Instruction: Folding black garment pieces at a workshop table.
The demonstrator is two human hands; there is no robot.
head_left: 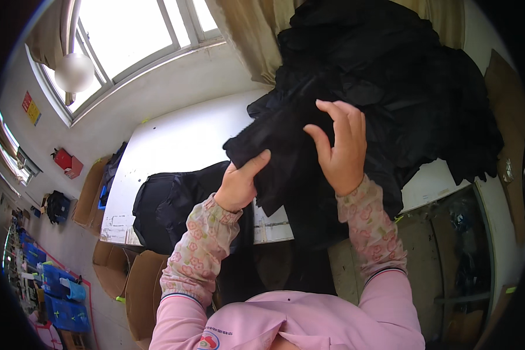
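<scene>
My left hand [238,185] is closed on the edge of a black garment [274,134], thumb on top and fingers hidden beneath the cloth. The piece is raised over the front of the white table [175,131], and its lower part hangs past the front edge. To the right, my right hand [342,146] is lifted above the black cloth with its thumb and fingers apart and nothing between them. A second folded black garment [166,204] lies on the table to the left of my left hand. The kind of garment I cannot make out.
A large heap of black cloth [391,76] covers the table's far right. Cardboard boxes [143,286] stand below the left front edge. Blue bins [67,315] line the floor further left. A window [134,35] with beige curtains [245,35] is behind the table.
</scene>
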